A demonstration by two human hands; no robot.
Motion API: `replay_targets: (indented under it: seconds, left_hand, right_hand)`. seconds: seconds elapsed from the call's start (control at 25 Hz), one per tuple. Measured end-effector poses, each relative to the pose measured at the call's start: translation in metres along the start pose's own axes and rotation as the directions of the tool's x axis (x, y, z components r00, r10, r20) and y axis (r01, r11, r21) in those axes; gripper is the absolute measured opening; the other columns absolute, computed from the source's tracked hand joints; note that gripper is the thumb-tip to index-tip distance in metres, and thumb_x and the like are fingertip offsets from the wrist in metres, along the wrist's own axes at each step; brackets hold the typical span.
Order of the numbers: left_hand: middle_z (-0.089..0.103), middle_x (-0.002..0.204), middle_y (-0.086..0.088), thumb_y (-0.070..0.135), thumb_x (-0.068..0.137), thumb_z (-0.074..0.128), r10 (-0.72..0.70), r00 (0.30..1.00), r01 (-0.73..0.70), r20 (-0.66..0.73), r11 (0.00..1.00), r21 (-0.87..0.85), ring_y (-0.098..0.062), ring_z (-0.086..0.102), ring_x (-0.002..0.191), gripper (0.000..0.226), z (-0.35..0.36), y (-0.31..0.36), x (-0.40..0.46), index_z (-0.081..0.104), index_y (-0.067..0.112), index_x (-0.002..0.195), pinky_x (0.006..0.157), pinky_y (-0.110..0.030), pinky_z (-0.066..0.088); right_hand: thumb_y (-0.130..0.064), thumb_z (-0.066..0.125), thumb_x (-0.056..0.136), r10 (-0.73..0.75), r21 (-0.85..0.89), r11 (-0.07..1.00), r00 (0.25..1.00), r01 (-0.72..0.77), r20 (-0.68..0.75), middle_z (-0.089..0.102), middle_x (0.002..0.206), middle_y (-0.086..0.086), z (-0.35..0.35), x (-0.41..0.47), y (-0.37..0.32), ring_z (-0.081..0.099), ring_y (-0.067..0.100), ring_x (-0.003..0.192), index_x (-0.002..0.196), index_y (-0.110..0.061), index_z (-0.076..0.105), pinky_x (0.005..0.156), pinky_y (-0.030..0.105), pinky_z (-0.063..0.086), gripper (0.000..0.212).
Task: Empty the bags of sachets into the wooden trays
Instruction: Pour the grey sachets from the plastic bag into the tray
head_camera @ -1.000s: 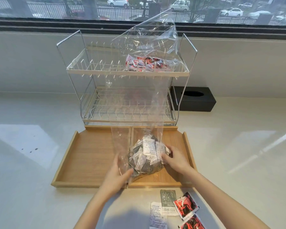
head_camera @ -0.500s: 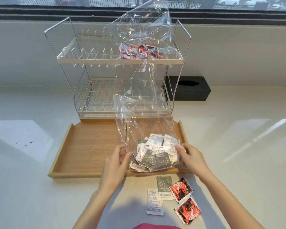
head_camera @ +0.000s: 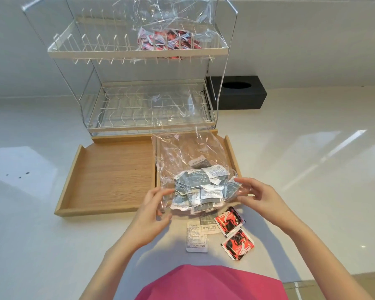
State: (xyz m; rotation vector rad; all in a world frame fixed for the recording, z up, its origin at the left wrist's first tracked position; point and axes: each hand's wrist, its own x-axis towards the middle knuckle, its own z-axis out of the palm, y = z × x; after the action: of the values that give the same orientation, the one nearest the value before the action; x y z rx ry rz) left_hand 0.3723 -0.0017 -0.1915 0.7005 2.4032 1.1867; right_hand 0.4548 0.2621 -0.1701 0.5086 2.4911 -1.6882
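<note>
Nearest, on the white surface (head_camera: 52, 245): four loose sachets (head_camera: 219, 231), strays to gather later. Just beyond, left hand (head_camera: 152, 215) and right hand (head_camera: 260, 197), each grip spread wide at the sides of the clear bag of grey sachets (head_camera: 200, 189) lying over the right wooden tray (head_camera: 232, 152); next, probably pinch the closed end and tip out. Left wooden tray (head_camera: 108, 178) bare; farther, red-sachet bag (head_camera: 167, 41) on the rack (head_camera: 136, 51).

We see two wooden trays side by side on the counter (head_camera: 312, 191) — the left tray (head_camera: 110, 176) and the right tray (head_camera: 231, 152), which carries a bag of sachets (head_camera: 201, 187). Behind them stands a rack (head_camera: 139, 53), another bag (head_camera: 171, 40) on its upper shelf. Loose sachets (head_camera: 227, 221) lie before the right tray; a box (head_camera: 238, 94) sits right of the rack.
</note>
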Motion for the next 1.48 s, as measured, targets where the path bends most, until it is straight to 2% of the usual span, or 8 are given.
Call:
replay_targets:
  seconds: [0.16,0.28,0.4,0.48,0.6,0.96,1.28,1.48]
  left_hand:
    - [0.052,0.097,0.016,0.013,0.085,0.052,0.082,0.991,-0.067,-0.107,0.988,0.137,0.007,0.051,0.079,0.029,-0.007,-0.009,0.004,0.061,0.018,0.112,0.072,-0.003,0.036]
    - [0.058,0.111,0.003,0.014,0.084,0.051,0.160,0.959,-0.111,-0.234,0.972,0.207,0.008,0.054,0.082,0.024,-0.027,-0.002,0.014,0.068,0.018,0.102,0.073,-0.007,0.036]
    - [0.054,0.115,0.019,0.009,0.085,0.054,0.225,0.909,-0.159,-0.350,0.965,0.207,-0.003,0.062,0.078,0.022,-0.044,0.017,0.023,0.068,0.018,0.098,0.069,-0.003,0.039]
    - [0.062,0.081,0.038,0.018,0.086,0.054,0.206,0.898,-0.152,-0.388,0.975,0.164,0.006,0.062,0.071,0.018,-0.053,0.030,0.023,0.066,0.023,0.098,0.064,0.000,0.041]
    - [0.060,0.047,0.017,0.021,0.084,0.057,0.204,0.868,-0.150,-0.452,0.977,0.152,0.012,0.058,0.054,0.019,-0.067,0.049,0.027,0.064,0.021,0.101,0.060,-0.003,0.043]
    - [0.064,0.071,0.037,0.025,0.083,0.060,0.291,0.736,-0.310,-0.611,0.948,0.079,0.003,0.065,0.057,0.010,-0.112,0.099,0.048,0.063,0.024,0.092,0.053,-0.007,0.047]
    - [0.068,0.066,0.016,0.024,0.083,0.061,0.333,0.655,-0.412,-0.679,0.910,0.049,-0.005,0.067,0.054,0.013,-0.143,0.127,0.057,0.059,0.034,0.076,0.053,-0.011,0.051]
    - [0.067,0.066,0.029,0.030,0.082,0.061,0.385,0.620,-0.461,-0.684,0.884,0.079,-0.004,0.067,0.055,0.009,-0.164,0.142,0.061,0.059,0.037,0.076,0.054,-0.013,0.052]
  right_hand:
    - [-0.016,0.060,0.085,-0.103,-0.210,0.976,0.979,0.065,-0.175,0.072,0.080,-0.001,-0.007,0.009,-0.002,0.065,0.006,0.077,0.092,-0.031,0.069,0.074,0.017,0.048,0.019]
    - [-0.019,0.060,0.085,-0.218,-0.282,0.950,0.931,0.134,-0.293,0.064,0.091,0.004,-0.019,0.020,-0.017,0.063,0.014,0.074,0.093,-0.023,0.072,0.072,0.024,0.051,0.015]
    - [-0.018,0.058,0.086,-0.302,-0.277,0.938,0.888,0.211,-0.347,0.059,0.094,-0.001,-0.028,0.025,-0.039,0.063,0.010,0.065,0.091,-0.017,0.072,0.056,0.010,0.046,0.014]
    - [-0.014,0.055,0.088,-0.301,-0.186,0.951,0.878,0.247,-0.371,0.063,0.083,-0.003,-0.029,0.026,-0.054,0.063,0.002,0.053,0.085,-0.017,0.068,0.047,0.008,0.043,0.014]
    - [-0.015,0.053,0.090,-0.293,-0.071,0.954,0.858,0.291,-0.422,0.066,0.078,0.000,-0.035,0.027,-0.073,0.066,0.000,0.053,0.086,-0.016,0.065,0.050,0.011,0.049,0.013]
    - [-0.021,0.058,0.086,-0.429,-0.046,0.874,0.726,0.483,-0.537,0.064,0.057,-0.008,-0.065,0.041,-0.147,0.069,0.010,0.050,0.067,-0.025,0.061,0.047,0.019,0.051,0.020]
    - [-0.029,0.060,0.084,-0.515,-0.083,0.813,0.645,0.576,-0.564,0.064,0.051,-0.014,-0.078,0.050,-0.187,0.068,0.010,0.048,0.064,-0.029,0.060,0.047,0.020,0.052,0.020]
    - [-0.033,0.061,0.083,-0.586,-0.134,0.770,0.609,0.623,-0.535,0.064,0.050,-0.016,-0.089,0.052,-0.211,0.067,0.010,0.049,0.066,-0.028,0.059,0.048,0.021,0.053,0.018]
